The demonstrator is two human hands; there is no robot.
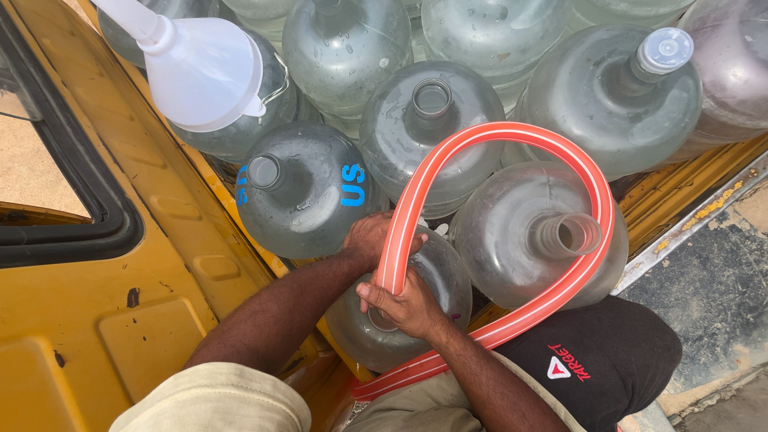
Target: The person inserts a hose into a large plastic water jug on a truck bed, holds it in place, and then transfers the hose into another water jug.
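Note:
A red hose with white stripes (512, 134) loops up over several large clear water jugs and comes down to the mouth of the nearest jug (448, 276). My left hand (370, 238) grips the hose just above that mouth. My right hand (410, 308) holds the hose's lower end at the jug's neck, which the hand hides. The hose's other run passes under my right forearm towards the bottom of the view.
A white funnel (200, 68) lies on a jug at the upper left. One jug (664, 50) has a white cap; others (566, 234) stand open. A yellow vehicle panel (120, 272) with a window fills the left. A black cloth (608, 360) lies at the lower right.

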